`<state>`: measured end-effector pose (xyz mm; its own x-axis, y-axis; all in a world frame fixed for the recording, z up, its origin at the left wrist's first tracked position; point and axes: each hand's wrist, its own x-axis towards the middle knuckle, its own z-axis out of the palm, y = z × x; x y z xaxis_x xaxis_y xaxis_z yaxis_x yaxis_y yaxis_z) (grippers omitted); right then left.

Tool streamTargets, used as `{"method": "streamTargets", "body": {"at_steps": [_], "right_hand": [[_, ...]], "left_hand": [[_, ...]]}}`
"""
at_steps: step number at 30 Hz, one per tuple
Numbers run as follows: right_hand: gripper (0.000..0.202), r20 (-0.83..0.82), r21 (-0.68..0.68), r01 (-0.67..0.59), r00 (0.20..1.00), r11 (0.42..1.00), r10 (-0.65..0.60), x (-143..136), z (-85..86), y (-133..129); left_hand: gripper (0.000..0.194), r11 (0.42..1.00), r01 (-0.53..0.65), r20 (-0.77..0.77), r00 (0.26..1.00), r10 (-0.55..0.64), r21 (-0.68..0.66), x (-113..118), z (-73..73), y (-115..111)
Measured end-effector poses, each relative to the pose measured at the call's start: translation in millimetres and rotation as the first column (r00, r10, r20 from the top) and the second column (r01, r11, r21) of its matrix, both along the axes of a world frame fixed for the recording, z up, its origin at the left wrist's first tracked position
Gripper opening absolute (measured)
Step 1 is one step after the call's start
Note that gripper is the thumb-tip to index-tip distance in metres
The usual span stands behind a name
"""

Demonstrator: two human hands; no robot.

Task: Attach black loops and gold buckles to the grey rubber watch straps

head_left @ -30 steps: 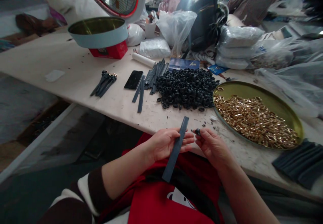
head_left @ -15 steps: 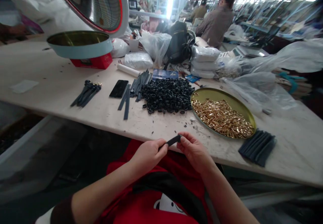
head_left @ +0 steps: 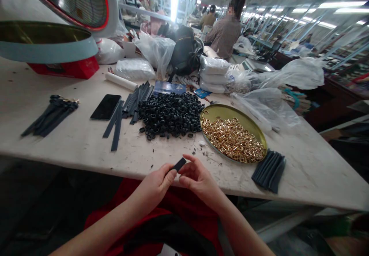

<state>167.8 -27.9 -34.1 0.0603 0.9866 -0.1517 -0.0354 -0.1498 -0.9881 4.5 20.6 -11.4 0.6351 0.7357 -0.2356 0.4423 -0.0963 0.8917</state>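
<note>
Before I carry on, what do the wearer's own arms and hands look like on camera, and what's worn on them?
The left hand and right hand are bare, five-fingered, with no gloves and no watch or bracelet visible. Both forearms are bare too; no sleeve shows. Red clothing with a black section shows between them.

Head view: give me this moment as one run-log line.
left hand: pinching dark strip | right hand: open at its far end, contact unclear | on table: dark loop pile, round tray of gold-coloured pieces
</note>
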Motion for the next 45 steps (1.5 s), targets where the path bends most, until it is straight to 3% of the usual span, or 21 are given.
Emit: {"method": "streamTargets", "body": {"at_steps": [1,2,4,5,7,9,11,13,18,27,31,34,37,38,39,42,45], "right_hand": [[0.041,0.202,0.019,0.028,0.979,0.999,-0.031,17.5,0.1,4.7],[0.027,0.448,0.076,0.074,0.888,0.994,-0.101,37.5,0.1,9.7],[0.011,0.809,0.207,0.162,0.526,0.965,-0.262,78.7,-0.6,20.2],[0.012,0.898,0.229,0.153,0.349,0.961,-0.269,96.9,-1.5,25.6],[0.016,0.968,0.214,0.129,0.103,0.968,-0.228,123.6,-3.9,35.8],[0.02,0.99,0.142,0.102,-0.007,0.985,-0.142,137.1,-6.1,44.3],[0.019,0.998,0.063,0.074,-0.033,0.995,-0.061,141.7,-7.0,50.1],[0.016,1.0,0.02,0.045,-0.02,0.999,-0.019,142.8,-6.8,53.0],[0.011,0.997,0.057,0.036,0.053,0.998,-0.059,144.9,-6.3,51.1],[0.005,0.944,0.193,0.045,0.265,0.98,-0.198,142.0,-6.5,43.6],[0.005,0.878,0.267,0.028,0.405,0.963,-0.255,129.6,-3.3,35.4],[0.011,0.787,0.335,0.022,0.543,0.942,-0.293,99.3,4.0,22.1],[0.021,0.623,0.319,-0.019,0.758,0.948,-0.194,53.8,17.3,5.4],[0.021,0.471,0.268,-0.039,0.877,0.963,-0.096,39.0,22.2,0.3],[0.022,0.331,0.233,-0.046,0.943,0.971,-0.034,25.9,26.6,-4.2],[0.023,-0.014,0.179,0.063,0.998,0.982,-0.062,1.8,33.3,-12.2],[0.026,-0.135,0.128,0.175,0.978,0.976,-0.158,-3.5,28.3,-15.2]], "left_hand": [[0.035,1.0,-0.022,-0.001,1.0,0.022,-0.021,0.0,-3.3,4.0],[0.034,0.998,-0.048,-0.008,0.999,0.048,-0.04,-0.2,-6.5,7.7],[0.032,0.993,-0.092,-0.009,0.996,0.091,-0.074,-0.3,-12.6,13.2],[0.031,0.991,-0.098,0.0,0.995,0.099,-0.089,0.3,-15.2,14.8],[0.03,0.99,-0.081,0.011,0.996,0.083,-0.114,3.1,-19.0,16.3],[0.03,0.99,-0.053,0.007,0.998,0.055,-0.128,7.2,-20.1,16.8],[0.03,0.991,-0.045,-0.011,0.999,0.044,-0.129,11.3,-19.2,17.2],[0.029,0.992,-0.045,-0.028,0.999,0.042,-0.119,14.5,-17.8,17.4],[0.029,0.997,0.003,-0.026,1.0,-0.005,-0.075,19.2,-15.0,13.5],[0.027,0.999,0.041,-0.062,0.997,-0.039,0.025,17.1,0.8,-3.6],[0.027,0.997,0.032,-0.059,0.998,-0.028,0.07,9.8,5.7,-13.6],[0.027,0.994,-0.006,-0.033,0.999,0.01,0.106,4.4,8.2,-17.3],[0.028,0.992,-0.094,0.079,0.993,0.087,0.085,2.1,7.4,-18.6],[0.028,0.992,-0.116,0.124,0.986,0.11,0.043,2.1,5.8,-19.1],[0.028,0.992,-0.121,0.164,0.979,0.122,-0.017,2.2,3.5,-19.9],[0.026,0.966,-0.041,0.247,0.963,0.106,-0.254,1.2,-6.1,-24.0],[0.025,0.912,0.043,0.302,0.949,0.091,-0.409,-2.4,-14.5,-27.9]]}}
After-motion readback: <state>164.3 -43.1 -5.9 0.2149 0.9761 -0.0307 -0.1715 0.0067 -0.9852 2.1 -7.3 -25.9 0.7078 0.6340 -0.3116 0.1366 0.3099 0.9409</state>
